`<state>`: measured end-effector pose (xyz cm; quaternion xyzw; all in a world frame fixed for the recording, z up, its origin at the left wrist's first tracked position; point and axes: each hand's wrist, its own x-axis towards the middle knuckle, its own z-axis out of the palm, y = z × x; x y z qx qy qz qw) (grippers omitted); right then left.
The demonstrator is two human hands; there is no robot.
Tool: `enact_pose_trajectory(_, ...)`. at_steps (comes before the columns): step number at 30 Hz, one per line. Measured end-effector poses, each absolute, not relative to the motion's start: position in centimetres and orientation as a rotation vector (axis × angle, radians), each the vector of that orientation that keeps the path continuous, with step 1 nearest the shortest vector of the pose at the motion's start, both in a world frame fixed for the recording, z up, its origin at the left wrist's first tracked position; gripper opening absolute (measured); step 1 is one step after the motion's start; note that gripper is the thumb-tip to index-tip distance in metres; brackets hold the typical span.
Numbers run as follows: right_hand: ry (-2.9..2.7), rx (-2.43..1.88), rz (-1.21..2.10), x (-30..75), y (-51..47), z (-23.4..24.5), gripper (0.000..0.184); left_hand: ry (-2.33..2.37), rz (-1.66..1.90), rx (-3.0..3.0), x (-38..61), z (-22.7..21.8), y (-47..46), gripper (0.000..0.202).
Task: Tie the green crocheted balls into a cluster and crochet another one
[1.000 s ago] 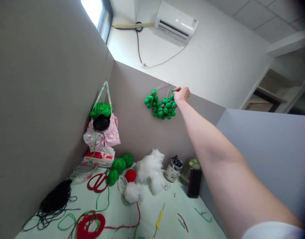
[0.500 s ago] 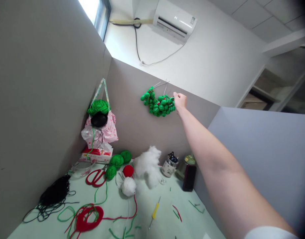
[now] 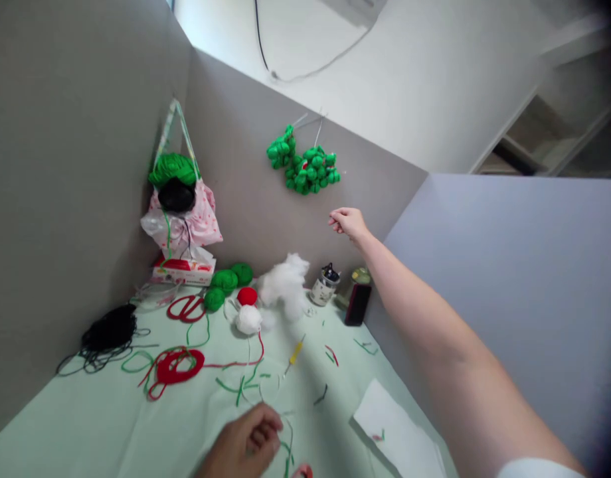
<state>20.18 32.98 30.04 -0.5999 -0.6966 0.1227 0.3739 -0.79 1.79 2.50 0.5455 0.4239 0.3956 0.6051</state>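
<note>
My right hand (image 3: 349,222) hangs in the air in front of the grey partition, below and right of a hanging bunch of small green crocheted balls (image 3: 302,163). Its fingers are loosely curled with nothing seen in them, and it is apart from the bunch. My left hand (image 3: 250,443) rests low on the pale green tabletop (image 3: 86,425). Its fingers are curled around thin strands of green yarn (image 3: 287,451), with something small and red just beside it at the bottom edge.
On the table lie a black yarn tangle (image 3: 109,330), a red yarn coil (image 3: 173,366), red scissors (image 3: 184,309), green yarn balls (image 3: 226,282), a red ball (image 3: 246,296), white stuffing (image 3: 284,285), a yellow-handled hook (image 3: 295,352), a tin (image 3: 323,287), a dark jar (image 3: 356,302) and white paper (image 3: 398,435). A pink bag (image 3: 180,212) hangs at the corner.
My right hand let go of the green bunch and dropped down away from it. The view tilted down, and my left hand came into sight at the bottom.
</note>
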Motion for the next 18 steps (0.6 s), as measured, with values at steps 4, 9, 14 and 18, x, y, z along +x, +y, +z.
enact_pose_trajectory(4, -2.044, -1.586, 0.276, 22.0, 28.5, 24.0, 0.019, 1.044, 0.990, 1.296, -1.7, 3.4, 1.9, 0.020)
enact_pose_trajectory(9, -2.553, -1.553, 0.234, 23.1, 20.5, 15.2, 0.014, 1.111, 1.012, 1.301, -2.7, 4.1, 2.1, 0.024)
enact_pose_trajectory(14, -2.954, -1.563, 0.131, 23.5, 13.7, 8.4, 0.021, 1.130, 1.032, 1.353, -3.0, 3.4, 2.3, 0.023)
enact_pose_trajectory(18, -3.089, -1.610, -0.025, 24.0, 10.2, 6.4, 0.026, 1.122, 1.026, 1.367, -2.7, 3.3, 2.2, 0.022)
